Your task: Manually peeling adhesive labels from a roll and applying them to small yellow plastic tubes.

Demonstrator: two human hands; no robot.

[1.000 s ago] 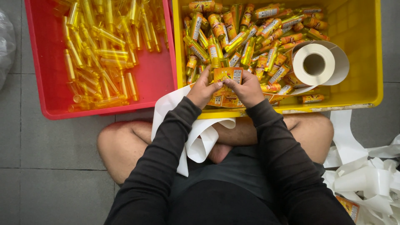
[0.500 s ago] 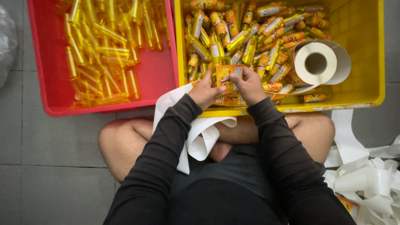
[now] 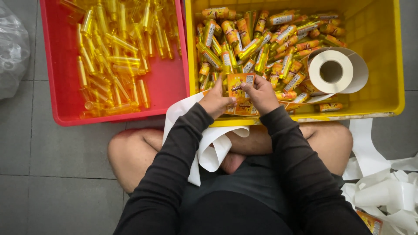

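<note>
Together, both hands pinch an orange label sheet at the yellow crate's near edge.
Left hand (image 3: 216,101) and right hand (image 3: 260,92) grip the glossy label sheet (image 3: 238,82); labelled tubes (image 3: 261,41) fill the yellow crate (image 3: 383,61), bare clear tubes (image 3: 113,56) the red crate (image 3: 167,85), left.

Orange-yellow label (image 3: 238,82) btwn both hands; white label roll (image 3: 332,72) in yellow crate (image 3: 383,56).
</note>
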